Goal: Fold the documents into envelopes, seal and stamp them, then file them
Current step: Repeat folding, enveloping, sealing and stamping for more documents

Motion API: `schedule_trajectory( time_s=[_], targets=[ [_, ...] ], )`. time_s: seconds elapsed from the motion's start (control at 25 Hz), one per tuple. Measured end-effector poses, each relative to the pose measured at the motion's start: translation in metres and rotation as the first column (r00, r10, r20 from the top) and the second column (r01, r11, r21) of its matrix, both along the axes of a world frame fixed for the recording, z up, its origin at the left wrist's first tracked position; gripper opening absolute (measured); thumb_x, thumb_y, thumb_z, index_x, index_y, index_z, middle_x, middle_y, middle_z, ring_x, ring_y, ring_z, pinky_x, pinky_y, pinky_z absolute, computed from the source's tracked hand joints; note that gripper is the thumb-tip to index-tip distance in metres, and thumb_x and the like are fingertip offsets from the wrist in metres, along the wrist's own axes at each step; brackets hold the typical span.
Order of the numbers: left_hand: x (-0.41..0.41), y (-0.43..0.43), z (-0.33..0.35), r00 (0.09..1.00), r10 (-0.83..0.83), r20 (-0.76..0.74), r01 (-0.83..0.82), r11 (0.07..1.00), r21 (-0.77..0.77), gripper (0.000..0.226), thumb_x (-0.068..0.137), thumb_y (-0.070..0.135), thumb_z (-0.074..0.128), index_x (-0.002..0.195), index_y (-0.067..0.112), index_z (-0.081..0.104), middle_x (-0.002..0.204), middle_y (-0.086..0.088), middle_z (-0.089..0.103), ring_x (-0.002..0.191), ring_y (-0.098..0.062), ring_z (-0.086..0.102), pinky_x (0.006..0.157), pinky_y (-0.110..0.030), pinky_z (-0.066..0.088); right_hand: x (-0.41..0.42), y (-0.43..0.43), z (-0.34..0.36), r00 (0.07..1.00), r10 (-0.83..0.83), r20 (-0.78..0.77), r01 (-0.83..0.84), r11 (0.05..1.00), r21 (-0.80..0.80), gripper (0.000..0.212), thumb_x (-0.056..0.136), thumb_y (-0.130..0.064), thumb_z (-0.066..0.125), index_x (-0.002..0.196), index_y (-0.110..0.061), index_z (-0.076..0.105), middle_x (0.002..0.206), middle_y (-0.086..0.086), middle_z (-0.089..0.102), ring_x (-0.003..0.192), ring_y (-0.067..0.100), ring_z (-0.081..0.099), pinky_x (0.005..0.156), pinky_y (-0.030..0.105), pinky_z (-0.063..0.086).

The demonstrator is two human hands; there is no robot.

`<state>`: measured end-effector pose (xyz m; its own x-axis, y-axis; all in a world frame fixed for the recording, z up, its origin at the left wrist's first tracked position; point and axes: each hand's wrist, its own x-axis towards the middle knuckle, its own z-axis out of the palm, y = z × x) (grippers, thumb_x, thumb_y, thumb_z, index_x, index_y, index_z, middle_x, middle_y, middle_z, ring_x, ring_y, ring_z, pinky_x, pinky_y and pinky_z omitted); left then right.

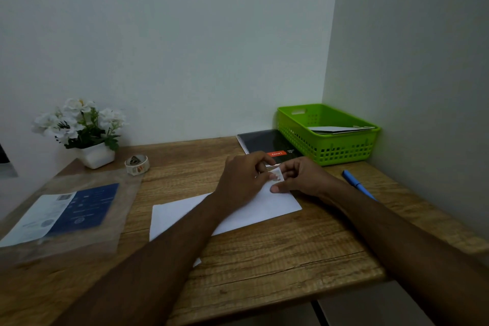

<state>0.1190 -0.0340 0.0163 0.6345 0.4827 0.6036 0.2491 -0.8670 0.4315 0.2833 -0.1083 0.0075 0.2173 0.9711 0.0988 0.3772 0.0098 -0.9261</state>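
A white envelope (275,205) lies flat in the middle of the wooden desk (277,254). Over its far right corner both hands meet on a small stamp (276,175). My left hand (242,181) pinches the stamp from the left and my right hand (301,179) holds it from the right, thumb down on the envelope. Whether the stamp touches the envelope is hidden by the fingers. A roll of stamps (137,164) sits at the back left. A green basket (328,135) at the back right holds white envelopes (338,129).
A white flower pot (87,135) stands at the back left. A clear plastic packet with a blue sheet (68,212) lies at the left. A black notebook (267,143) lies beside the basket, a blue pen (357,184) at the right. Walls close the back and right.
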Motion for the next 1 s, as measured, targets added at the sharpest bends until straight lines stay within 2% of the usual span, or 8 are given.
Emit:
schedule_trajectory(
  time_s=[0.2,0.36,0.44,0.52,0.6,0.72,0.88,1.0],
  targets=[
    [-0.002,-0.004,0.003,0.999,0.022,0.026,-0.024,0.997,0.068,0.021,0.08,0.017,0.067,0.1,0.023,0.065,0.072,0.016,0.06,0.074,-0.006,0.058,0.086,-0.043,0.043,0.0,-0.004,0.003,0.994,0.02,-0.103,-0.02,1.0,0.003,0.023,0.075,-0.007,0.079,0.095,0.0,0.072,0.091,0.012,0.075,0.083,0.016,0.07,0.074,0.024,0.056],
    [-0.005,-0.01,0.007,0.993,0.115,0.007,-0.114,0.97,0.214,0.025,0.081,0.018,0.057,0.105,0.022,0.064,0.089,0.008,0.066,0.089,-0.014,0.06,0.084,-0.029,0.025,-0.004,-0.011,0.006,0.987,-0.062,-0.147,0.071,0.996,0.06,0.008,0.079,-0.009,0.076,0.086,-0.01,0.074,0.08,0.003,0.075,0.072,0.011,0.07,0.064,0.021,0.056],
    [-0.007,-0.014,0.01,0.98,0.197,0.014,-0.187,0.902,0.388,0.023,0.079,0.022,0.058,0.101,0.018,0.065,0.093,0.001,0.065,0.092,-0.02,0.058,0.08,-0.033,0.028,-0.004,-0.015,0.008,0.976,-0.14,-0.168,0.159,0.982,0.103,0.009,0.078,-0.011,0.078,0.086,-0.011,0.074,0.08,0.005,0.075,0.068,0.013,0.067,0.059,0.025,0.052],
    [-0.007,-0.023,0.012,0.969,0.236,0.074,-0.243,0.857,0.455,0.016,0.079,0.02,0.065,0.094,0.015,0.066,0.085,-0.004,0.064,0.084,-0.023,0.058,0.075,-0.038,0.038,-0.002,-0.018,0.009,0.949,-0.232,-0.216,0.267,0.951,0.154,0.01,0.076,-0.015,0.08,0.085,-0.013,0.074,0.077,0.003,0.074,0.065,0.011,0.064,0.054,0.024,0.047],
    [-0.007,-0.034,0.012,0.969,0.201,0.141,-0.243,0.871,0.427,0.008,0.077,0.015,0.07,0.081,0.012,0.063,0.068,-0.005,0.061,0.064,-0.023,0.058,0.065,-0.038,0.046,-0.002,-0.021,0.01,0.905,-0.297,-0.306,0.364,0.912,0.19,0.011,0.075,-0.017,0.08,0.083,-0.015,0.073,0.074,-0.002,0.074,0.059,0.005,0.063,0.048,0.019,0.046],
    [-0.009,-0.047,0.011,0.96,0.182,0.212,-0.243,0.919,0.312,0.022,0.079,0.017,0.07,0.066,0.013,0.053,0.05,0.0,0.051,0.044,-0.019,0.048,0.047,-0.035,0.045,-0.003,-0.027,0.013,0.831,-0.311,-0.462,0.44,0.874,0.204,0.009,0.079,-0.014,0.077,0.084,-0.015,0.07,0.07,-0.004,0.073,0.056,0.004,0.062,0.045,0.017,0.047],
    [-0.008,-0.059,0.013,0.949,0.266,0.171,-0.289,0.948,0.131,0.029,0.08,0.043,0.069,0.065,0.02,0.06,0.054,0.008,0.057,0.049,-0.009,0.053,0.049,-0.027,0.045,-0.007,-0.036,0.022,0.694,-0.244,-0.677,0.51,0.831,0.223,0.007,0.082,-0.012,0.074,0.086,-0.014,0.069,0.072,-0.003,0.069,0.055,0.004,0.06,0.048,0.018,0.05],
    [0.009,-0.071,0.023,0.94,0.278,0.198,-0.25,0.956,-0.154,0.025,0.077,0.046,0.071,0.08,0.022,0.069,0.066,0.012,0.064,0.061,-0.003,0.06,0.055,-0.024,0.047,-0.005,-0.045,0.034,0.602,-0.21,-0.771,0.56,0.798,0.221,0.005,0.083,-0.013,0.073,0.086,-0.013,0.069,0.073,-0.001,0.066,0.053,0.003,0.058,0.049,0.017,0.052]
  ],
)
